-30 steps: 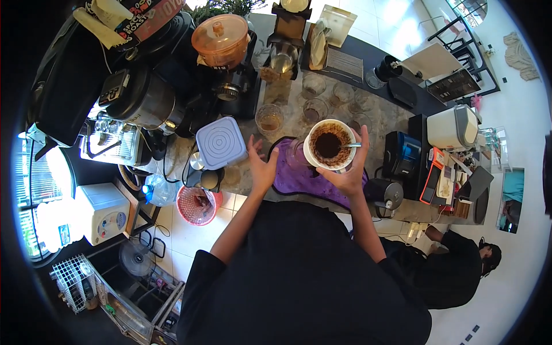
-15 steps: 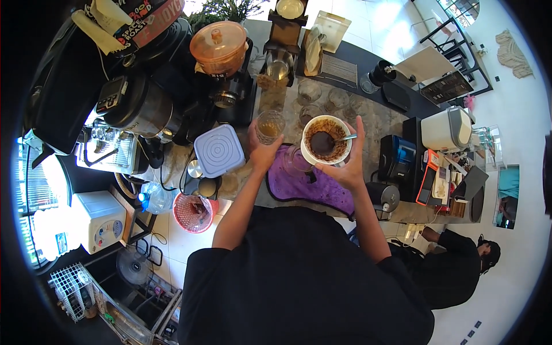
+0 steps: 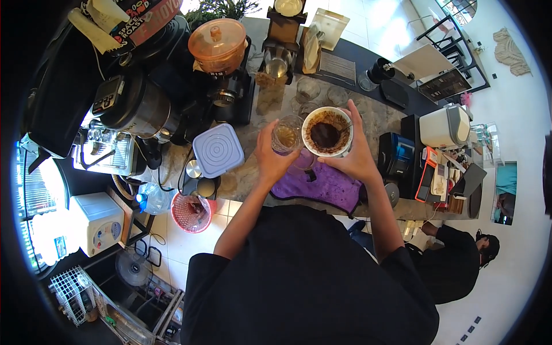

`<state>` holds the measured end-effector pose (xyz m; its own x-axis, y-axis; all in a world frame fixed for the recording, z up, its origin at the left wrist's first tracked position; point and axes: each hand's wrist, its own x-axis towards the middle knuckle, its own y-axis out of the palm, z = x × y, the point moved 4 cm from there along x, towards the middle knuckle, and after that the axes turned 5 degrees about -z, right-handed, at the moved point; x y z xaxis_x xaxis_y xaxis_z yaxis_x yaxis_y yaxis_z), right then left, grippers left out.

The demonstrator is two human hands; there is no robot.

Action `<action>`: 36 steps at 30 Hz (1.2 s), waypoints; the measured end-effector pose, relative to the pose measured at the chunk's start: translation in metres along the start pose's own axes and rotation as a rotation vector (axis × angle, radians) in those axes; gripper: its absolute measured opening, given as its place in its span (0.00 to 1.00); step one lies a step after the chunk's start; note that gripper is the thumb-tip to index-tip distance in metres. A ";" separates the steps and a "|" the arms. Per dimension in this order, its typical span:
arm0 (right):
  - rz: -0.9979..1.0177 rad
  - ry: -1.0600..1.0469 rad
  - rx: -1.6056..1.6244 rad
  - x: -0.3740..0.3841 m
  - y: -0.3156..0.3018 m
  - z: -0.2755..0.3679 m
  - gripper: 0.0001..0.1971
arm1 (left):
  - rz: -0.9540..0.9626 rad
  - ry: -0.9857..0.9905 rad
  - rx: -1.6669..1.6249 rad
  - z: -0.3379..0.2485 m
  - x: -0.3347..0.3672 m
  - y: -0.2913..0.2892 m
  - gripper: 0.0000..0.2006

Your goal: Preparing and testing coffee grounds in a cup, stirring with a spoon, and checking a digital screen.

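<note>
My left hand (image 3: 271, 160) is closed around a clear glass (image 3: 287, 134) with a little pale amber liquid in it. Close to its right, a white cup (image 3: 311, 149) is gripped by my right hand (image 3: 361, 154), thumb below and fingers along the far side. Dark brown liquid or sludge lies in the cup, and brown grounds coat its inner wall. A spoon, plain in the earlier picture, hardly shows in it now. Both vessels are held over the counter, above the upper edge of a purple cloth (image 3: 336, 190). Another clear vessel on the cloth is partly hidden behind my hands.
Several clear glasses (image 3: 308, 90) stand beyond the cup. A lilac square-lidded container (image 3: 218, 150) sits left of my left forearm, near a grinder with an orange hopper (image 3: 217, 46). A pink basket (image 3: 192, 213) is below the counter. Another person (image 3: 454, 261) is at the right.
The glass in my left hand has moved right, up against or very near the cup. The cup has shifted slightly, and its spoon handle is less visible.
</note>
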<state>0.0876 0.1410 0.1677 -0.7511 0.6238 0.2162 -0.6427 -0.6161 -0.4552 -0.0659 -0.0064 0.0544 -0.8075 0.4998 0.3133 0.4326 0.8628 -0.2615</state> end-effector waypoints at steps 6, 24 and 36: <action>0.102 -0.100 -0.241 0.013 -0.004 0.033 0.66 | 0.004 0.095 0.008 -0.005 -0.001 0.001 0.43; 0.286 -0.278 -0.515 0.037 0.024 0.074 0.62 | -0.032 0.024 -0.021 -0.008 0.000 -0.006 0.43; 0.302 -0.364 -0.607 0.037 0.031 0.079 0.60 | -0.038 -0.016 -0.046 -0.002 0.001 -0.002 0.44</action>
<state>0.0274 0.1072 0.2293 -0.9508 0.2080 0.2295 -0.2850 -0.2971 -0.9113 -0.0667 -0.0075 0.0569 -0.8299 0.4659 0.3070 0.4194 0.8838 -0.2074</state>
